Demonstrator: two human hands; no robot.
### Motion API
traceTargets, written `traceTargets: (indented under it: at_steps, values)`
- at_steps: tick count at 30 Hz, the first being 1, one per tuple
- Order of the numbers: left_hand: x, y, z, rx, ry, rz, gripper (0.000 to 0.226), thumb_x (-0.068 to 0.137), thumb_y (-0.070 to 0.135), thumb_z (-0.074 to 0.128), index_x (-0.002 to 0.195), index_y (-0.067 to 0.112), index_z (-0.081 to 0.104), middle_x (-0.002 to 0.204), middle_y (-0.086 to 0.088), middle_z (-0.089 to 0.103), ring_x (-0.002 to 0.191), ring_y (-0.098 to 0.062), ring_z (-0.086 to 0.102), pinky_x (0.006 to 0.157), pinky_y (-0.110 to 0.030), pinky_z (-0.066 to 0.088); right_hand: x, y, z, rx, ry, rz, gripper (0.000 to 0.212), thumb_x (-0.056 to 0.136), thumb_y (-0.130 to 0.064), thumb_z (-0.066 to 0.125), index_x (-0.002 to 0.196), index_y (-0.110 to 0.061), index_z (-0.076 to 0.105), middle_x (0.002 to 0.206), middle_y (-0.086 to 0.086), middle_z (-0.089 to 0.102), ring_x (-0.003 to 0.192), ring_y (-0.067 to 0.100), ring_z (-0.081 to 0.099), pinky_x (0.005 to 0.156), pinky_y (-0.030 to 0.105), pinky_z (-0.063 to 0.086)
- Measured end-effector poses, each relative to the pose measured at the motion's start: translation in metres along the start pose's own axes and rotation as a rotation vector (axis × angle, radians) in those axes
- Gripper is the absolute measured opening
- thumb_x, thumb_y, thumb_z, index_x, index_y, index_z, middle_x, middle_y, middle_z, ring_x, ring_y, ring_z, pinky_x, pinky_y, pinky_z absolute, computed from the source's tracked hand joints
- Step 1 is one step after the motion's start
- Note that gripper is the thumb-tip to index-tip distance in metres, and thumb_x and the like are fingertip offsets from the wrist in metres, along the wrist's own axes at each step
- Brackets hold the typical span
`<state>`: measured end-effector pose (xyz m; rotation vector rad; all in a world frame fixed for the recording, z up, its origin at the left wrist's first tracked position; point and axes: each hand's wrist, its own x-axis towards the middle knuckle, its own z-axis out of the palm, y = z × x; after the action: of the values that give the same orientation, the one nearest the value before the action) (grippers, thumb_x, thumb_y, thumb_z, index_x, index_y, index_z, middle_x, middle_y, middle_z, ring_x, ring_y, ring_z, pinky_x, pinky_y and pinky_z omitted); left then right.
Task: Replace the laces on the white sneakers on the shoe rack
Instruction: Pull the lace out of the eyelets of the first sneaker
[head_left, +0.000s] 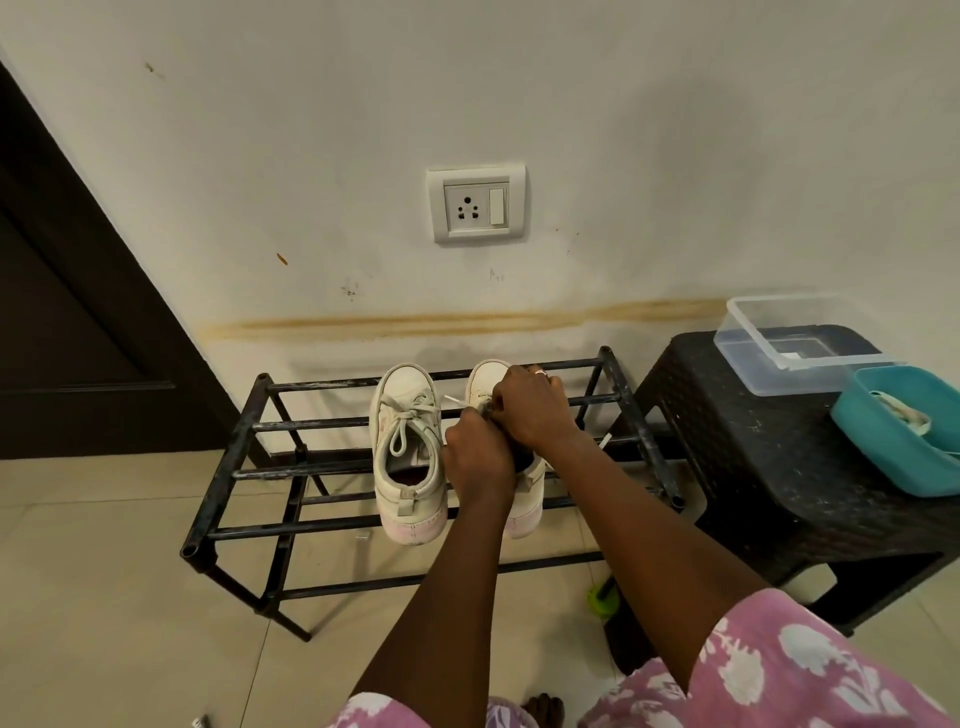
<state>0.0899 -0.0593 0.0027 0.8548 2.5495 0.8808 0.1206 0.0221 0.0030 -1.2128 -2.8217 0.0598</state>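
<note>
Against a stained cream wall (623, 156) with a socket (475, 205), on a tiled floor (104, 571), a black metal shoe rack (249, 473) stands between a dark door (62, 312) at left and a black stool (753, 457) at right. The stool carries a clear box (748, 364) and a teal tub (883, 457). On the rack's top tier two white sneakers lie side by side, long axes running near to far, toes toward the wall. The left sneaker (408, 395) is tied in a bow. The left hand (478, 457) and right hand (530, 410) meet over the right sneaker (524, 519), fingers curled, pinching its lace (453, 400).
</note>
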Motion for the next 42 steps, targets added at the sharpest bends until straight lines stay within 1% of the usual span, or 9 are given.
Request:
traceTargets:
  at_steps: [5,14,18,20,23,27,31,37,42]
  values:
    - [0.002,-0.003,0.003,-0.010,0.025,0.009,0.029,0.099,0.015,0.036,0.115,-0.001,0.055,0.112,-0.019,0.063,0.103,-0.033,0.060,0.082,-0.037,0.046,-0.002,0.004,-0.010,-0.027,0.093,0.014,0.039,0.091,-0.031,0.050,0.116,-0.002,0.057,0.121,0.012,0.051,0.115,0.030,0.048,0.090,0.038,0.039]
    - [0.008,-0.005,0.010,0.006,0.046,0.013,0.031,0.099,0.018,0.037,0.120,0.002,0.054,0.113,-0.018,0.063,0.105,-0.032,0.060,0.081,-0.037,0.046,-0.015,0.050,-0.017,0.370,0.241,0.450,0.031,0.088,-0.023,0.055,0.105,0.003,0.059,0.116,0.015,0.050,0.097,0.031,0.057,0.075,0.036,0.046]
    - [0.009,-0.002,0.006,0.009,0.022,0.066,0.046,0.094,0.015,0.042,0.140,0.014,0.038,0.117,-0.016,0.061,0.109,-0.034,0.057,0.080,-0.037,0.045,-0.019,0.046,-0.006,0.549,0.224,0.546,0.013,0.084,-0.020,0.060,0.080,-0.008,0.059,0.088,0.013,0.055,0.075,0.024,0.055,0.067,0.034,0.047]
    - [0.015,-0.002,0.004,0.036,0.005,0.135,0.049,0.092,0.017,0.045,0.141,0.018,0.040,0.119,-0.015,0.061,0.112,-0.033,0.055,0.086,-0.038,0.045,-0.025,0.038,0.002,0.647,0.213,0.594,0.012,0.086,-0.018,0.059,0.077,-0.009,0.057,0.080,0.010,0.056,0.071,0.021,0.054,0.064,0.033,0.047]
    - [0.028,-0.001,0.001,0.057,-0.049,0.207,0.041,0.088,0.019,0.053,0.129,0.016,0.056,0.124,-0.012,0.061,0.117,-0.029,0.053,0.096,-0.037,0.043,-0.036,0.023,0.011,0.823,0.219,0.571,0.012,0.088,-0.017,0.058,0.088,-0.006,0.062,0.085,0.006,0.061,0.079,0.018,0.058,0.064,0.026,0.046]
    - [0.040,0.003,0.001,0.187,-0.124,0.260,0.033,0.086,0.019,0.050,0.113,0.015,0.068,0.117,-0.011,0.065,0.110,-0.028,0.056,0.088,-0.035,0.046,-0.045,0.006,0.016,0.938,0.227,0.517,0.022,0.091,-0.025,0.056,0.100,-0.008,0.064,0.097,0.004,0.063,0.085,0.011,0.057,0.052,0.009,0.033]
    - [0.053,0.014,0.001,0.323,-0.150,0.299,0.030,0.088,0.019,0.051,0.113,0.016,0.066,0.119,-0.011,0.060,0.108,-0.029,0.057,0.085,-0.036,0.047,-0.045,0.007,0.018,0.950,0.235,0.501,0.023,0.086,-0.025,0.060,0.101,-0.007,0.064,0.099,0.007,0.064,0.085,0.012,0.057,0.054,0.011,0.036]
    - [0.061,0.026,0.004,0.517,-0.117,0.357,0.029,0.091,0.013,0.050,0.118,0.011,0.060,0.120,-0.012,0.056,0.108,-0.031,0.057,0.083,-0.037,0.045,-0.043,0.011,0.030,0.855,0.224,0.462,0.026,0.087,-0.021,0.062,0.109,-0.007,0.064,0.102,0.009,0.064,0.089,0.020,0.063,0.069,0.026,0.053]
    - [0.063,0.028,0.006,0.442,-0.106,0.309,0.028,0.090,0.014,0.051,0.116,0.005,0.056,0.119,-0.015,0.054,0.109,-0.035,0.055,0.083,-0.038,0.044,-0.042,0.010,0.030,0.749,0.281,0.485,0.023,0.089,-0.024,0.061,0.105,-0.008,0.067,0.098,0.008,0.067,0.087,0.021,0.065,0.071,0.031,0.055]
